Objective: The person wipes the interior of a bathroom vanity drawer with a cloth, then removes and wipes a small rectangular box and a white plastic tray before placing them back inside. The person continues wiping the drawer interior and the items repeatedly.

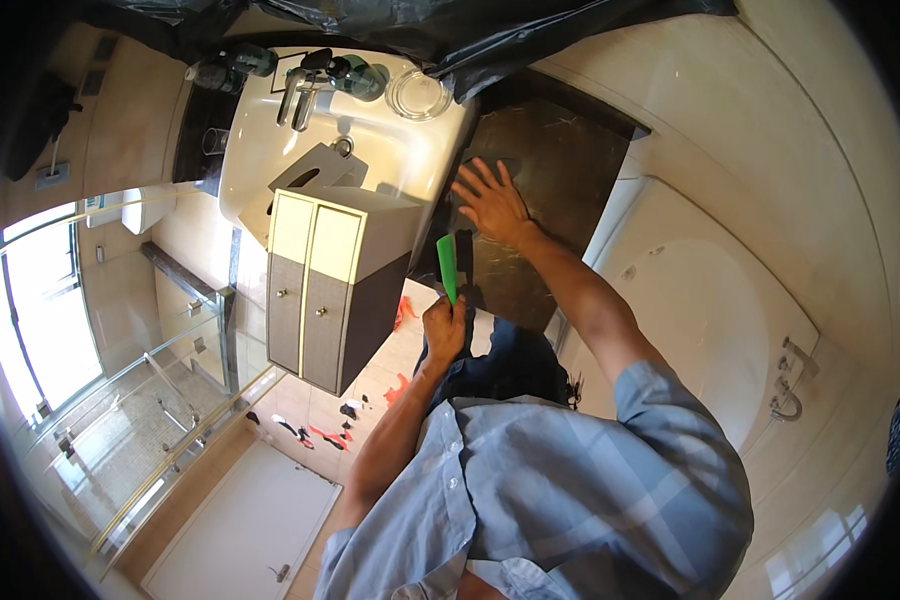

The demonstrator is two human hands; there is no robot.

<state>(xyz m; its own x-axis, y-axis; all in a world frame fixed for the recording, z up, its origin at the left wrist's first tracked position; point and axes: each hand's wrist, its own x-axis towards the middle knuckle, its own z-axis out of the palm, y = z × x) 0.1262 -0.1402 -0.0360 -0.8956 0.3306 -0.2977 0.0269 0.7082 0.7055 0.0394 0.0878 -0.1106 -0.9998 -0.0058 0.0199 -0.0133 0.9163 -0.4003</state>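
Left hand (444,328): fingers curled closed round the lower end of a green hand tool.
Green hand tool (447,265): upper end toward the dark counter — held between cabinet and counter edge.
Right hand (497,205): fingers spread wide, palm down over the dark counter (565,150); nothing gripped.
Two-tone cabinet (340,290): cream above, brown below, two knobs; stood left of the tool.
Sink (400,150): pale, beyond the cabinet — glass dish (417,95) on its rim.
Bathtub (710,290): white, right of the counter.
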